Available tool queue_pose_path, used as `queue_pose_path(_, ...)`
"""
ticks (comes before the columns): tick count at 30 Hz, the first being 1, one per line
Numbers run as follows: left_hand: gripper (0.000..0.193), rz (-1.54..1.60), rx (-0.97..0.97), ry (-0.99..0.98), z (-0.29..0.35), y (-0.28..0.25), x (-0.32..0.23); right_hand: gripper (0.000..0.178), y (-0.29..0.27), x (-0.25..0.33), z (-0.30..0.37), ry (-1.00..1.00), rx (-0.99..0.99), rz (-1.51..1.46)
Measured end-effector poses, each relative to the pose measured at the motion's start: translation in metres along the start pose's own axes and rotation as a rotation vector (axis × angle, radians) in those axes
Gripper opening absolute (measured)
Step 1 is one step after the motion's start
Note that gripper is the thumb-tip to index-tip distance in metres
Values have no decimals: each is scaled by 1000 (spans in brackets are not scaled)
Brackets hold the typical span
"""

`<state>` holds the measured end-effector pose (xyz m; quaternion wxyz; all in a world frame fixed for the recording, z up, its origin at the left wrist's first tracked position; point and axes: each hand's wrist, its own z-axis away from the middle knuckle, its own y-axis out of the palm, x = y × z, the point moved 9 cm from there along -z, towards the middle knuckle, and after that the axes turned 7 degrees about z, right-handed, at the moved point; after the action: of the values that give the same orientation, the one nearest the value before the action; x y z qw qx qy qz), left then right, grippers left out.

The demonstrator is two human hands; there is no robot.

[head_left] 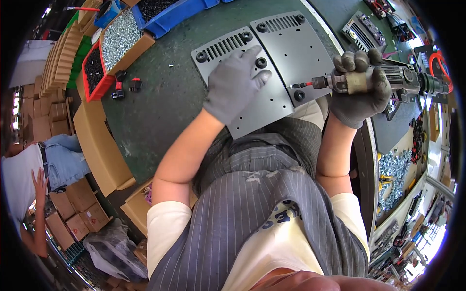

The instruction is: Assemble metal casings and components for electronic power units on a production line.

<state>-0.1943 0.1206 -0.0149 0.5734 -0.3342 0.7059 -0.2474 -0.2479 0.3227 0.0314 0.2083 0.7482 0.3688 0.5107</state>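
Observation:
Two grey metal plates with slots and small holes lie side by side on the workbench, a left plate (pixel 257 114) and a right plate (pixel 313 58). Round black feet sit on both, among them one foot (pixel 261 62) between my left thumb and forefinger. In a grey glove, my left hand (pixel 237 82) rests on the left plate with thumb and forefinger spread. My right hand (pixel 361 89), also gloved, is wrapped round a power screwdriver (pixel 357 82). Its bit points left, near another foot (pixel 299 95) on the right plate. Something small and pale shows at the bit's tip.
At the back left stand a box of silvery screws (pixel 124 39), a red bin (pixel 97 72) of black parts and a blue bin (pixel 167 17). Small black and red parts (pixel 135 85) lie on the green bench (pixel 145 126). Another person (pixel 43 165) stands left, by cardboard boxes.

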Motion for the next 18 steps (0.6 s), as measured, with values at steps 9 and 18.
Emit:
queue_pose_path(9, 23, 99, 288, 81, 28, 28, -30, 42, 7, 7, 31, 81, 98, 209)
queue_pose_path(18, 23, 68, 259, 20, 44, 47, -31, 38, 25, -30, 43, 102, 141, 277)
